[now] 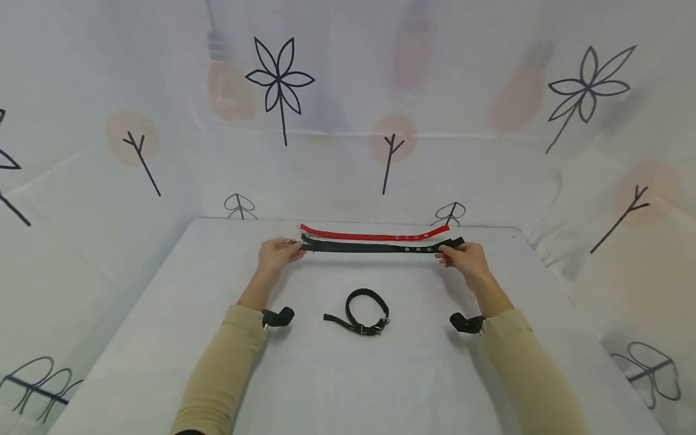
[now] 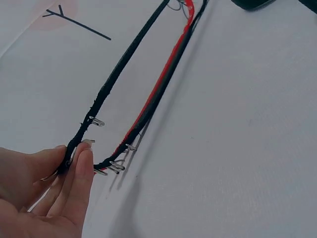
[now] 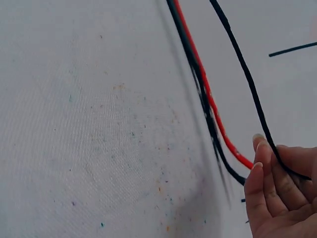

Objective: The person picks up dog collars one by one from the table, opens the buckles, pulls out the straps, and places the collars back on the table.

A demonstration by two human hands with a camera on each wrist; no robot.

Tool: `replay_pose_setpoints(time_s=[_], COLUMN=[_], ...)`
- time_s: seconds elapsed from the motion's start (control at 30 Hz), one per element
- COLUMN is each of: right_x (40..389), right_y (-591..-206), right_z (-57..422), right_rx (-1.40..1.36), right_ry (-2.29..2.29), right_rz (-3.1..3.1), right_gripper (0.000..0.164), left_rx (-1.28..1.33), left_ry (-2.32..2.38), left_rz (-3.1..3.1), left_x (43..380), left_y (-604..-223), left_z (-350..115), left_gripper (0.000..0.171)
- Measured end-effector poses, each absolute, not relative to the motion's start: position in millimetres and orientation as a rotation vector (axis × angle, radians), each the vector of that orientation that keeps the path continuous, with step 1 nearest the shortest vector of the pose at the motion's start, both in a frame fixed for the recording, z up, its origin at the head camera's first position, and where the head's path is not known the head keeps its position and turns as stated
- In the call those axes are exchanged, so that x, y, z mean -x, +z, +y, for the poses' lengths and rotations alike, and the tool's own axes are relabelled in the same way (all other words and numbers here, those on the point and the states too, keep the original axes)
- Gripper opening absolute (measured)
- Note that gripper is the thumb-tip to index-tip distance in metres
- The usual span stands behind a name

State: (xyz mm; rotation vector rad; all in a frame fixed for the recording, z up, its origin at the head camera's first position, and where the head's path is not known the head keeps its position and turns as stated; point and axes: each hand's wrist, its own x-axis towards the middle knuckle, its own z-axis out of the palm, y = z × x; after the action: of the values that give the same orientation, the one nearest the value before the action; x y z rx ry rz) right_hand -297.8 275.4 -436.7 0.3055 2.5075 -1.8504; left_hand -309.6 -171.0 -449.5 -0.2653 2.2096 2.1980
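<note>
Both hands hold a black collar stretched between them near the far side of the table. My left hand pinches its buckle end, where metal fittings show in the left wrist view. The other end is pinched between the thumb and fingers of my right hand. Just beneath and beside it, a red collar and a second black collar run side by side in a slight curve. Metal eyelets show near their right ends. Nearer the front, another black collar lies buckled into a loop, its tail pointing left.
The table is covered in a white cloth. A patterned white curtain rises behind it and along both sides. Black wrist cameras stick out inward from the sleeves.
</note>
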Motion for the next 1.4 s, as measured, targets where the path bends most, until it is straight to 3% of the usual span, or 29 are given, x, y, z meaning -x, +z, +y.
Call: replay_pose_setpoints(time_s=[0.27,0.6,0.9,1.13,1.4], right_x=[307,306,304,296,280], right_y=[-455,-457,-457,-451,-432], right_z=[274,270,279,290,278], right_rx=[-0.403,-0.424,-0.554,-0.448,-0.218], right_ry=[-1.788,-1.792,-1.608,-1.367,-1.221], right_rz=[2.467,2.462,2.538,2.673,2.745], right_gripper=[0.038,0.038,0.042,0.043,0.044], left_rx=[0.333,0.318,0.258,0.169,-0.003], left_ry=[1.982,2.102,1.869,1.553,1.52], left_rz=[2.369,2.291,2.425,2.694,2.764], left_x=[322,327,322,310,294], left_y=[-466,-472,-465,-456,-446], left_z=[-166,-159,-165,-179,-181], left_gripper=[0.03,0.028,0.036,0.042,0.045])
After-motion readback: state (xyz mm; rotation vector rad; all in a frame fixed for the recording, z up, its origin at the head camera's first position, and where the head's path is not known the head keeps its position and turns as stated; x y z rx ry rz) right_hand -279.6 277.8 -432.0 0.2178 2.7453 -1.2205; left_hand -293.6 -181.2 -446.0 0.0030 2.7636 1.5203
